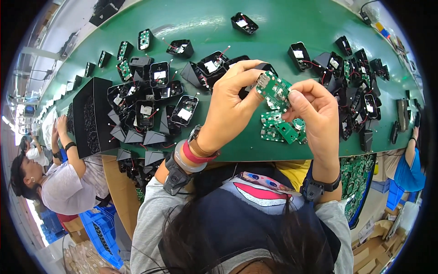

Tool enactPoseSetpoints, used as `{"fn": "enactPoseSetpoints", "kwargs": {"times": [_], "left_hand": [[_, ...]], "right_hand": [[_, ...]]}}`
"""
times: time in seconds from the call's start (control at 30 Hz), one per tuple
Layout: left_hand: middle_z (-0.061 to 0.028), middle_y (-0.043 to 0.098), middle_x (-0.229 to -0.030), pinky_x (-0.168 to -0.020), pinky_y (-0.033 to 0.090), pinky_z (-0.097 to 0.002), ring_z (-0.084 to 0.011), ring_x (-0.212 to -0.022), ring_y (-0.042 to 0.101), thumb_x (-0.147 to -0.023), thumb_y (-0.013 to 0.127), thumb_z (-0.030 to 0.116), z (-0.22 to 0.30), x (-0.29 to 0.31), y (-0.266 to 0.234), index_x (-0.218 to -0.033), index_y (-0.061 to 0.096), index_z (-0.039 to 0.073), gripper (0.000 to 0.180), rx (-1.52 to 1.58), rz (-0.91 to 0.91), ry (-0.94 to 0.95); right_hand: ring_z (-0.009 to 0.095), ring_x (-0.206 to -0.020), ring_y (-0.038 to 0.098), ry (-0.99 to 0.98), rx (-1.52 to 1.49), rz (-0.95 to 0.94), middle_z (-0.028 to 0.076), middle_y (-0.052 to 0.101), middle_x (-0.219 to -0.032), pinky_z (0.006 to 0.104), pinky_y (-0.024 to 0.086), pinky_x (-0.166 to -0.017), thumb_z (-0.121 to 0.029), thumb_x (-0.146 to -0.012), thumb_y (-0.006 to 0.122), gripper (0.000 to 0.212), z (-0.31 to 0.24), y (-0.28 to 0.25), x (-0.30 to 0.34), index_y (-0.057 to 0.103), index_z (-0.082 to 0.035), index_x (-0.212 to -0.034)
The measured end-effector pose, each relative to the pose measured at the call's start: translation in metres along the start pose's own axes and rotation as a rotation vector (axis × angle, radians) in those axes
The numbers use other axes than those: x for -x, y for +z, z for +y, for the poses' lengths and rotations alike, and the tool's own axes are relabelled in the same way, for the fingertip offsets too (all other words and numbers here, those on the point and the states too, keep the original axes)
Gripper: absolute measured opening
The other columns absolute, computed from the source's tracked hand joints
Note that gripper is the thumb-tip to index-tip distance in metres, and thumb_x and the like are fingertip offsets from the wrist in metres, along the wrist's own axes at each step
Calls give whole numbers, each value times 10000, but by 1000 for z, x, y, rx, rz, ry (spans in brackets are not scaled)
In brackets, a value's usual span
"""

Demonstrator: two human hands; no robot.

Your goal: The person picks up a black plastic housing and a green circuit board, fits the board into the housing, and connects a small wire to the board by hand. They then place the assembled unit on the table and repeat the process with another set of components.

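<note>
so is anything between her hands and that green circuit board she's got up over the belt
Nothing visible. The left hand and right hand both pinch the green circuit board directly with their fingertips, above the green table. The loose boards and black housings lie below it, not in between.

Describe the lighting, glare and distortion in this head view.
Head view: even overhead light, with pale glare on the green conveyor belt near the top; fisheye bends the belt's edge into an arc inside a black circular rim; the small green circuit board between the left hand and right hand stays sharp.
</note>
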State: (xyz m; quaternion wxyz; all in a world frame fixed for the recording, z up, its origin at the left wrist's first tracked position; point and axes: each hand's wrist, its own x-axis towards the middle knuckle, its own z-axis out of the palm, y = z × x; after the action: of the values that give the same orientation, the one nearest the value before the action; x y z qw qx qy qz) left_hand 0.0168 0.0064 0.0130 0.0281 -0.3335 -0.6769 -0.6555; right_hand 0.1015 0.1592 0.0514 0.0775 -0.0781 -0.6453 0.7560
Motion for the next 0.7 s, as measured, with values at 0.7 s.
{"fn": "enactPoseSetpoints", "kwargs": {"times": [0.7], "left_hand": [[-111,567,-1139,-836,449,-290,-182,-940,574,-835,591,93,-6,4,8,-1085,615,26,260,-96,-86,-37]], "right_hand": [[129,-583,638,266,-187,-10,72,631,-718,213,524,-514,-174,-892,574,156,16,-8,-1,541,-31,-842]]}}
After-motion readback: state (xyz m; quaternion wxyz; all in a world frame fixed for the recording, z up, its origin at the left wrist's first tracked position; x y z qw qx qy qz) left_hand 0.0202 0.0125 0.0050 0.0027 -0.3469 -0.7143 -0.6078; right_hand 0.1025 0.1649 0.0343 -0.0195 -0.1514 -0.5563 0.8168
